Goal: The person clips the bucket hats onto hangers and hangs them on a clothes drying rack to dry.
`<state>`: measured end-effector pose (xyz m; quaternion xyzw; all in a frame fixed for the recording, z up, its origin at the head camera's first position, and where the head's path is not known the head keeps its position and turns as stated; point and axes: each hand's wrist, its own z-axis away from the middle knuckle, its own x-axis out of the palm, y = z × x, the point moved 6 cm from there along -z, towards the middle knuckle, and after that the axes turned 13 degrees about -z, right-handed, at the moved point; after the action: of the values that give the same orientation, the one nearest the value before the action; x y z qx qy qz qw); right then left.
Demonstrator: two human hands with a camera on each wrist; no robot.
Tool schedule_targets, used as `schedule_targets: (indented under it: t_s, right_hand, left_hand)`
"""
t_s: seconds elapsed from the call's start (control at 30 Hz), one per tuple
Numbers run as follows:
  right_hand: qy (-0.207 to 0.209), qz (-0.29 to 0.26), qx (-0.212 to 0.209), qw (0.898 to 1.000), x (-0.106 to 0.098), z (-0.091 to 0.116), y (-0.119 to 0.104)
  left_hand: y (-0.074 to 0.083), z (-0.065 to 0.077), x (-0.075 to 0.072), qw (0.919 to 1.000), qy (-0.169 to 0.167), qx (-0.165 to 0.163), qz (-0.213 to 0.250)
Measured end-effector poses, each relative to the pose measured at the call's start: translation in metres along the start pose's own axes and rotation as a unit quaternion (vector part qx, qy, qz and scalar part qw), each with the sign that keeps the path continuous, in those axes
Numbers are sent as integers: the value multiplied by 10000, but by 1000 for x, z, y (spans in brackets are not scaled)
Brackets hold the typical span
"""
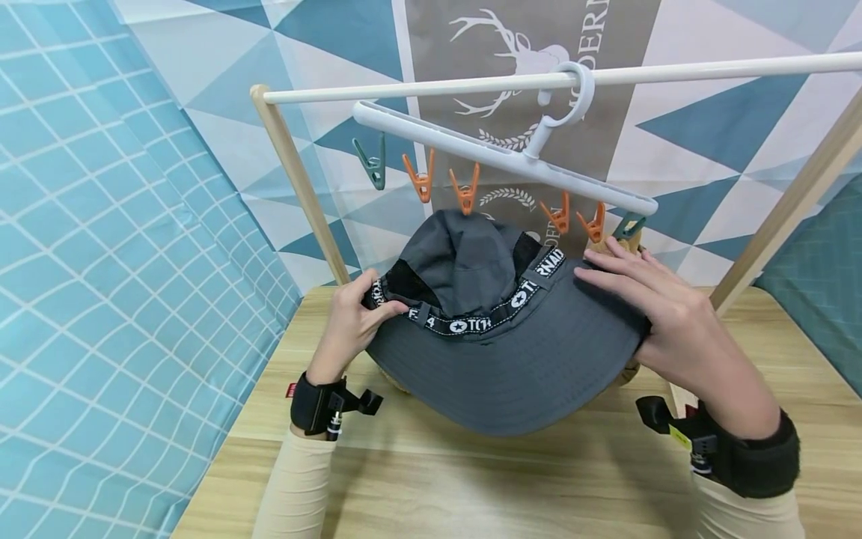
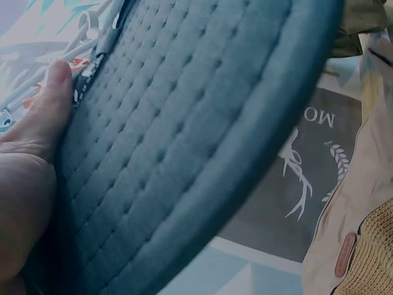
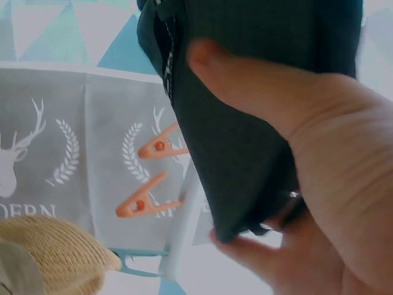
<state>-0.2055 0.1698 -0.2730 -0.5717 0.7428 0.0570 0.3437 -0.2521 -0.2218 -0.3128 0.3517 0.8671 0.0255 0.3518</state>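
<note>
A dark grey wide-brimmed hat (image 1: 512, 374) is held up over the table, with its underside and a black inner band with white lettering turned toward me. My left hand (image 1: 350, 322) pinches its left edge, thumb over the band. At the right, my right hand (image 1: 673, 314) grips the brim; the right wrist view shows the thumb on one face of the dark fabric (image 3: 245, 141) and fingers at the other. The crown's top edge overlaps an orange clip (image 1: 465, 191) in the head view. That clip hangs from a pale hanger (image 1: 498, 157).
The hanger hooks over a white rod (image 1: 707, 72) on a wooden frame (image 1: 296, 180). A green clip (image 1: 374, 165) hangs at the hanger's left; another, at the right, meets a woven straw item (image 3: 55, 252). Below lies a wood-grain table (image 1: 431, 486); patterned cloth (image 1: 350, 45) hangs behind.
</note>
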Motion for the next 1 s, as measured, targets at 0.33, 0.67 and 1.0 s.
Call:
schedule_targets:
  t_s: [0.33,0.67,1.0]
  right_hand:
    - [-1127,-745,959,9862,8,15,19]
    - [-935,-875,694,9893,1,14,23]
    - [-753,-651,1267,9869,0,11,32]
  left_hand:
    - [0,2,-11,9933,790,821,-182]
    - [6,2,-12,9884,796,1197,-488]
    - [9,2,-16,9812,979,1486,-750]
